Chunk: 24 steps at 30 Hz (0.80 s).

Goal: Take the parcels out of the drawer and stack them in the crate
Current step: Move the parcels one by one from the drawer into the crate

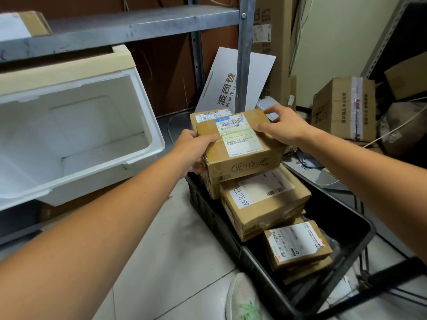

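While both bare arms reach forward, the left hand [196, 146] wraps the near left corner of a brown cardboard parcel [240, 146], thumb on top and fingers curled underneath, and the right hand [284, 125] presses its spread fingers on the far right top edge; the parcel is a squat box, taped along its seam with glossy clear tape, bearing a white shipping label and printed script on its front face; it sits at the far end of a black plastic crate [346, 227] on the floor, on top of other parcels; a second box with a label [209, 115] shows just behind it; nearer in the crate lie a flat taped cardboard parcel [263, 204] with a white label and a smaller labelled box [298, 245] stacked on another; to the left a white plastic drawer [80, 135] with smooth walls and a cream rim stands pulled out beneath a grey metal shelf [115, 31]; the floor [175, 239] is pale glossy tile.
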Each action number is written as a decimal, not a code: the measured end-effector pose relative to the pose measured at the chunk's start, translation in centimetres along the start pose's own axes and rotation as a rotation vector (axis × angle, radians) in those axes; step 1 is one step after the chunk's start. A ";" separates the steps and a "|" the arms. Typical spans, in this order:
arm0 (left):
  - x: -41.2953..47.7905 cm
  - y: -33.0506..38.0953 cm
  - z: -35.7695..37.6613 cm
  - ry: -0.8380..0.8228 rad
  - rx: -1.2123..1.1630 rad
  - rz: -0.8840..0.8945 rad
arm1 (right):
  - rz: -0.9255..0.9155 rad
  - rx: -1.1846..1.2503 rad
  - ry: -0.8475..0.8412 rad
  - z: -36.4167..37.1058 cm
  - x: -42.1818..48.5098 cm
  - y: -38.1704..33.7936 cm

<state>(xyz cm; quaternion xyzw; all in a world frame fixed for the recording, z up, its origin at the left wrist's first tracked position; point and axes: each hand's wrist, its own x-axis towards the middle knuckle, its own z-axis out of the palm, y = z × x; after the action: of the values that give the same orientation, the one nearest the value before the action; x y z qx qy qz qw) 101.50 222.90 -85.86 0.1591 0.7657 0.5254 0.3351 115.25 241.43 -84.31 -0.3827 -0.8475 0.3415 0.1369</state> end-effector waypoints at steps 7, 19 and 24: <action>-0.3 0.5 0.2 0.033 0.003 0.035 | 0.001 0.060 0.019 -0.9 -1.2 -0.4; -4.0 0.8 2.6 0.026 0.041 0.131 | 0.011 0.079 0.056 -3.7 -6.0 1.7; -5.3 -0.1 3.5 -0.033 0.071 0.158 | 0.038 0.081 0.007 -4.3 -7.7 2.8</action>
<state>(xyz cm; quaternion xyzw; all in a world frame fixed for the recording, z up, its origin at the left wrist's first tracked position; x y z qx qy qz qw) 107.76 222.11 -84.89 0.2395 0.7632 0.5202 0.2993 124.10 239.09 -82.88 -0.3941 -0.8250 0.3767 0.1489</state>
